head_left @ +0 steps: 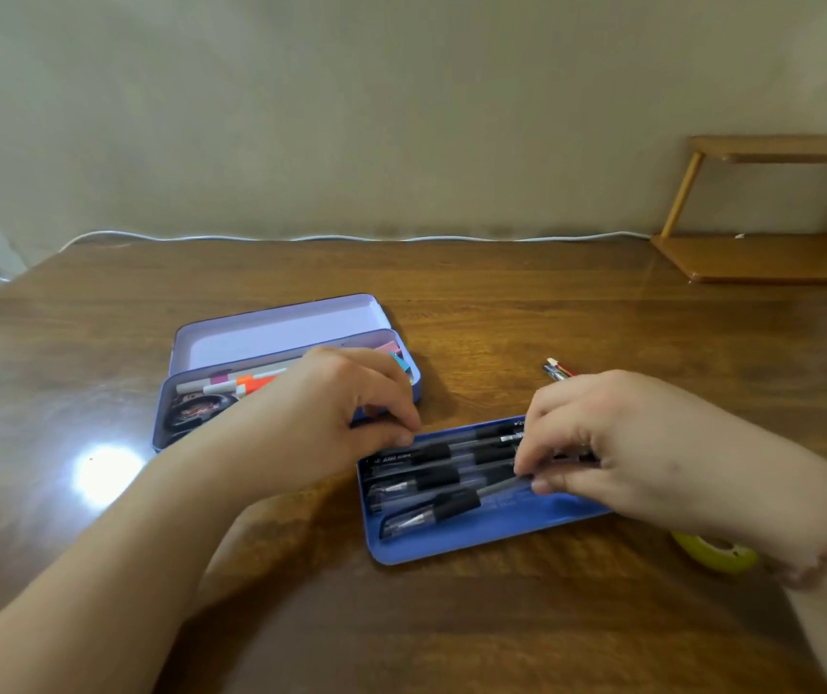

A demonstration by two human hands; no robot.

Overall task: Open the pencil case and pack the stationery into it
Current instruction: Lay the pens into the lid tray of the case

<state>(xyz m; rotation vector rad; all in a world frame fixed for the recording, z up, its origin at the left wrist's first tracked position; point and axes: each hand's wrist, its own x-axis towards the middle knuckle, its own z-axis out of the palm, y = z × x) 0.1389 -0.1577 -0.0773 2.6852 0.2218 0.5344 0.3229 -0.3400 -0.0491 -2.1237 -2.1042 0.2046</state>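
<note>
- Head view: case [271, 363] lies open mid-table, long axis left-right, lid hinged back; markers and small items already inside.
- Blue tray [476, 533] just beside it, pens [426, 510] lying left-right — not yet packed.
- Left hand [331, 418] curled at the tray's far edge; whether it grips, cannot tell.
- Right hand [602, 453] pinches a pen.
- Loose pens [559, 369] and tape [717, 551] remain on the table [501, 313].

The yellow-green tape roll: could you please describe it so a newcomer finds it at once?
Start at the wooden table, then find the blue tray of black pens near its front. The tape roll lies right of that tray, partly hidden under the right forearm. It is the only round, yellow-green thing there.
</note>
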